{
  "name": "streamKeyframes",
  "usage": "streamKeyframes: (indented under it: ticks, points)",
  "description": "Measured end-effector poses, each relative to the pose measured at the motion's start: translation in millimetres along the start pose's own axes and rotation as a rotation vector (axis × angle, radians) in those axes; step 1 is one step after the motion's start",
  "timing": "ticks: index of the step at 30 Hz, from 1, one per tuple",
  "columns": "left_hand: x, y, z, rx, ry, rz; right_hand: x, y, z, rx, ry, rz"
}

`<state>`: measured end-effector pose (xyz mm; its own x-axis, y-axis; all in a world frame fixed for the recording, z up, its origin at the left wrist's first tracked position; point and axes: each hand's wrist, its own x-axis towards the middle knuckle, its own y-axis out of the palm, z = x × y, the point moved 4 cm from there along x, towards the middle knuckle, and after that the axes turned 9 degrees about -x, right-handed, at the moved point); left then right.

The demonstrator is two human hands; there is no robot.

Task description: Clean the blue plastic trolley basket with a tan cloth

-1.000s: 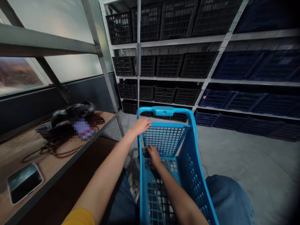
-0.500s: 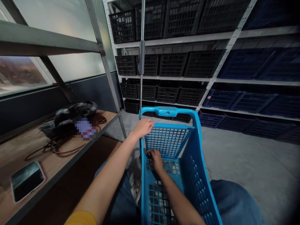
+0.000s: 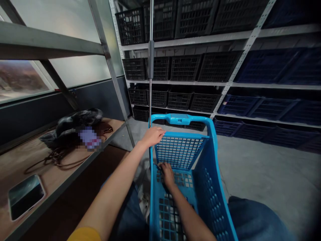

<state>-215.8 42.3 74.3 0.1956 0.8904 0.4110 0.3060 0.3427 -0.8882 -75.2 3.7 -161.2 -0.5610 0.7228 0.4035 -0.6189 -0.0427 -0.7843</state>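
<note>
A blue plastic shopping cart [image 3: 198, 190] stands between my knees. Inside its far end is a hinged grid panel [image 3: 179, 150], tilted, below the cart's handle [image 3: 178, 118]. My left hand [image 3: 154, 135] is closed over the panel's upper left corner, against the cart's left rim. Down inside the cart, my right hand [image 3: 167, 174] has its fingers curled at the panel's lower left corner. What those fingertips pinch, if anything, is hidden.
At left, a wooden shelf [image 3: 15, 170] holds a phone [image 3: 26, 197], brown cords and a checked cloth [image 3: 77, 122]. A metal pole [image 3: 151, 60] rises beyond the cart's left side. Racks with black crates [image 3: 187, 68] and blue crates [image 3: 265, 68] line the back.
The view has shifted slightly. Both hands stay at the grid panel's left corners, with the right fingers moving only a little.
</note>
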Motion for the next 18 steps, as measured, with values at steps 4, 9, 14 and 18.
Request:
streamKeyframes:
  ticks: [4,9,14,18]
  points:
    - [0,-2,-1,0.009,0.011,0.011,56,-59,26,0.065,-0.075,-0.313]
    - [2,-5,0,0.000,0.059,0.045,97,-109,34,0.053,-0.086,-0.533]
    - [4,-5,3,0.000,0.054,0.044,33,-40,1,0.009,-0.044,-0.179]
    - [4,-5,1,-0.003,0.030,0.054,-12,4,-21,-0.035,0.102,-0.004]
